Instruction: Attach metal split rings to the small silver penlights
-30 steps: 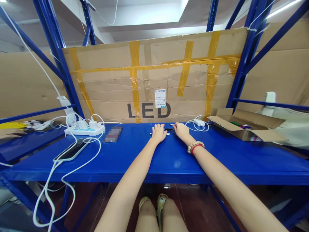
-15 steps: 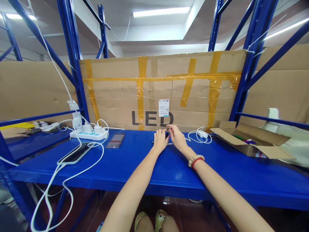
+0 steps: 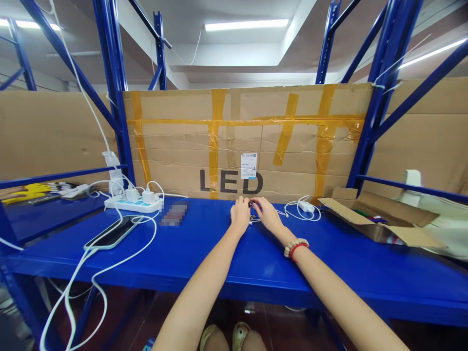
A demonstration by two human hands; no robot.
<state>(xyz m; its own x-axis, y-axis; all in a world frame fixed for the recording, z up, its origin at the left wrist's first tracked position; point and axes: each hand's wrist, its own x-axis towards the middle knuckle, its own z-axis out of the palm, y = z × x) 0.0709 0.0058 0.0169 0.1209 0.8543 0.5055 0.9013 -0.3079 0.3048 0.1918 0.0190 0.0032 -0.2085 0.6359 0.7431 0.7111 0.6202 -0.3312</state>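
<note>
Close together over the back middle of the blue shelf, my left hand [image 3: 240, 215] and my right hand [image 3: 267, 214] both have curled fingers. Between their fingertips is a small dark object [image 3: 250, 204], gripped from both sides; its kind is too small and covered to tell. Beneath and between the hands lie some thin, pale, shiny pieces [image 3: 255, 220], partly hidden by my fingers. To the right of my right hand is a white cable with a charger plug [image 3: 306, 206]. A beaded bracelet and a red band circle my right wrist.
On the left, a white power strip [image 3: 134, 204] holds plugged-in chargers, beside a phone [image 3: 111, 233] with cables hanging over the shelf edge. A blurred-out flat item [image 3: 174, 213] lies nearby. An open cardboard box [image 3: 380, 214] stands right. A cardboard panel [image 3: 175, 151] closes the back.
Both hands stay together at the same place. The dark object, earlier standing out along my left fingers, now shows less, between the fingertips. My right fingers have lowered slightly. The view has tilted a little.
</note>
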